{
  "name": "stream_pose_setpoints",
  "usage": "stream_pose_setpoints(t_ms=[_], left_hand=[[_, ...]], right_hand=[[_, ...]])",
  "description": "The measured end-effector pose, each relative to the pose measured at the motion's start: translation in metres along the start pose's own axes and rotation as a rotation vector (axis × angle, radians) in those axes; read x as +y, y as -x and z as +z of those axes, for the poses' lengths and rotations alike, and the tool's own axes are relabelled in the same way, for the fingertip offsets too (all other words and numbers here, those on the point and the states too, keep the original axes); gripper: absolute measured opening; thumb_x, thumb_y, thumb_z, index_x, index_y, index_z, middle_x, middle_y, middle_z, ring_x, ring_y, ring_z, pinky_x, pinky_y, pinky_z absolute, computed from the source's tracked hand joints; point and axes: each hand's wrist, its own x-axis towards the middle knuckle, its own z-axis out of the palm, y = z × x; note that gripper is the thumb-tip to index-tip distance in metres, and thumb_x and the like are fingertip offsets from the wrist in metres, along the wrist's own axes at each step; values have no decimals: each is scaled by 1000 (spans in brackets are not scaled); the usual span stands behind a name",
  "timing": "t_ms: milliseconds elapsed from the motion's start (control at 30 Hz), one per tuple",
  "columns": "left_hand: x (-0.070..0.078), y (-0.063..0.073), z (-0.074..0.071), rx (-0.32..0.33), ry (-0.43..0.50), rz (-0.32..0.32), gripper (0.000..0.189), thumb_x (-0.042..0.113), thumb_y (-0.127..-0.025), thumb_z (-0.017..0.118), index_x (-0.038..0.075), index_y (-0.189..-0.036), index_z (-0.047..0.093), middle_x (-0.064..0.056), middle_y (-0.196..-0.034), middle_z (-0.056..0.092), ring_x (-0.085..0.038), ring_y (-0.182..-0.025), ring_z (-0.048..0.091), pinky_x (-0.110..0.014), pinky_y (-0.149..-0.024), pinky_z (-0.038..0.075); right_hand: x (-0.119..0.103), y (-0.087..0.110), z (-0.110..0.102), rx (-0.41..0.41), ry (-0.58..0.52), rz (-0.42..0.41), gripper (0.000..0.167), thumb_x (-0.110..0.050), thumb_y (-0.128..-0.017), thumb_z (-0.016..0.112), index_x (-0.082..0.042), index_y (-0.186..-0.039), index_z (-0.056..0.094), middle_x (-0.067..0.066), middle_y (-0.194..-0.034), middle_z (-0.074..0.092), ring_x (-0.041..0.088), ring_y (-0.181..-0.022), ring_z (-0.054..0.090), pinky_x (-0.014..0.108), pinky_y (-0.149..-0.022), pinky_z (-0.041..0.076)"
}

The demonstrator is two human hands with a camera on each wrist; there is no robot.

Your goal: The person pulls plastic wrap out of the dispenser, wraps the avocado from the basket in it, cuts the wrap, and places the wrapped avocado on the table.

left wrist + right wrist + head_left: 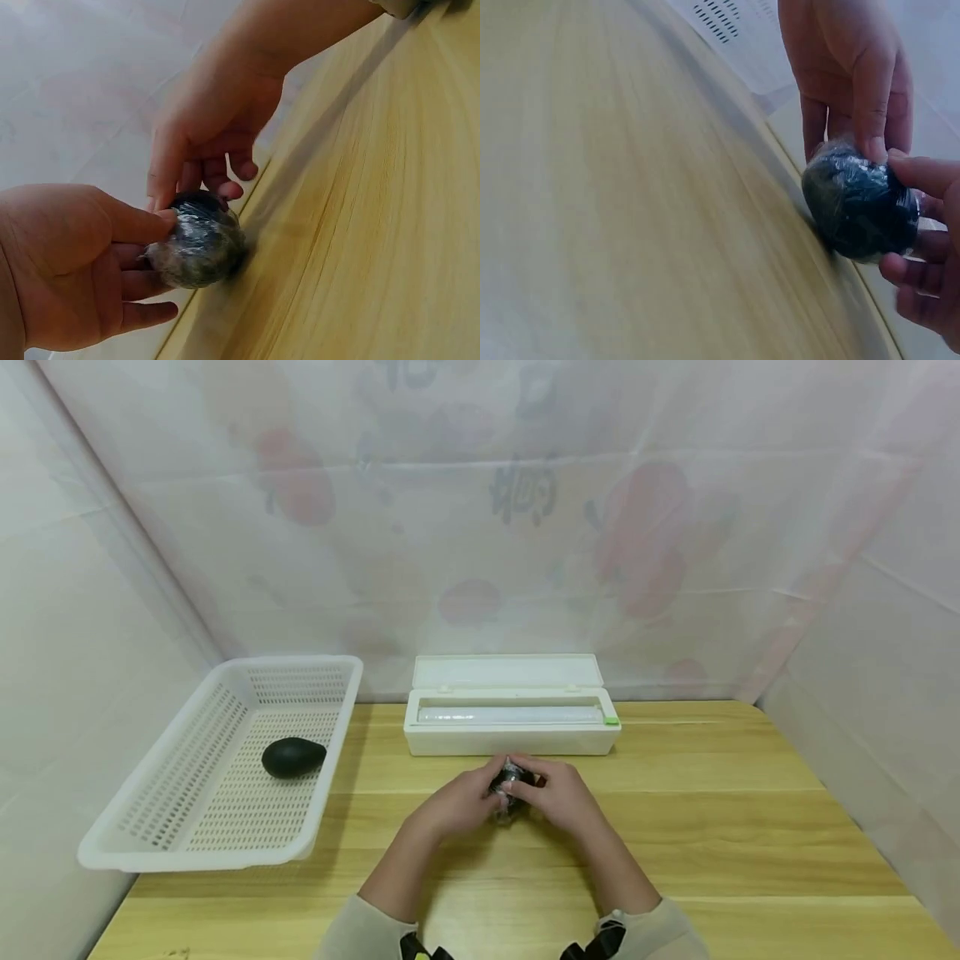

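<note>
Left hand [459, 803], right hand [564, 792] pinch rounded dark object [877, 225] in crinkled film [196, 236]; oblong white box [510, 742] at wood-grain desk's [750, 835] back edge.

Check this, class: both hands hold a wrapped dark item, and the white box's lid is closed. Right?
The lid of the white box is open, not closed, as the head view shows; the left hand and right hand do hold the wrapped dark item.
</note>
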Motion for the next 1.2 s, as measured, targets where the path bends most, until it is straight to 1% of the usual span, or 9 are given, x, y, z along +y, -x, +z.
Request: stream_pose_setpoints(t_ms=[133,200,333,433,533,700,867,1033,1200], left_hand=[[-5,-1,1,14,-9,-16,55,26,-104,49,15,-155,31,-6,-145,52,-13,-121,53,-41,-102,46],[-7,-2,1,26,-4,-27,56,25,-104,50,14,-155,31,-6,-149,48,-15,-127,50,-42,-106,44],[-12,-3,-4,43,32,-74,54,27,-102,54,15,-152,38,-9,-146,51,-24,-133,50,-46,-108,42],[-17,-3,-10,101,64,-127,43,27,-99,60,11,-139,54,-13,-130,63,-29,-119,60,-47,-99,49],[-20,-3,-14,191,73,-146,23,24,-95,66,11,-114,67,-6,-106,69,-22,-97,65,-41,-85,53],[-20,-5,-13,280,31,-119,10,19,-90,72,13,-96,76,0,-97,73,-17,-90,66,-34,-78,54],[-14,-6,-9,279,-23,-89,16,19,-93,68,13,-104,78,-2,-106,74,-18,-99,66,-36,-82,55],[-6,-5,-6,241,-3,-87,24,31,-96,64,16,-109,77,0,-107,74,-15,-94,67,-32,-73,54],[-3,-6,-1,237,-44,-83,29,41,-89,72,13,-90,75,2,-82,69,-11,-73,60,-26,-60,45]], right_hand=[[1,1,0,50,128,-84,58,-57,-88,65,-19,-131,65,4,-127,67,26,-118,62,47,-96,51],[1,1,-2,62,123,-103,54,-55,-91,62,-18,-129,66,4,-126,67,26,-116,63,47,-96,51],[8,-2,-8,64,-10,-83,34,-40,-98,58,-18,-120,72,2,-118,70,22,-108,65,43,-93,52],[14,-3,-11,37,-110,-57,25,-32,-96,64,-18,-115,73,2,-109,70,21,-97,64,39,-83,53],[17,-4,-13,-5,-131,-54,27,-34,-92,69,-19,-115,72,1,-105,67,18,-87,58,32,-73,51],[16,-4,-11,20,-59,-120,31,-37,-91,70,-18,-115,74,-1,-109,65,15,-92,60,30,-78,52],[10,-3,-9,74,7,-142,27,-32,-92,69,-14,-111,76,0,-107,69,15,-93,65,33,-79,56],[6,-4,-2,150,33,-103,21,-32,-91,71,-14,-99,79,-2,-98,73,14,-90,67,33,-78,57],[2,-4,4,228,10,-111,15,-29,-88,75,-15,-91,79,-3,-88,72,12,-83,65,29,-73,55]])
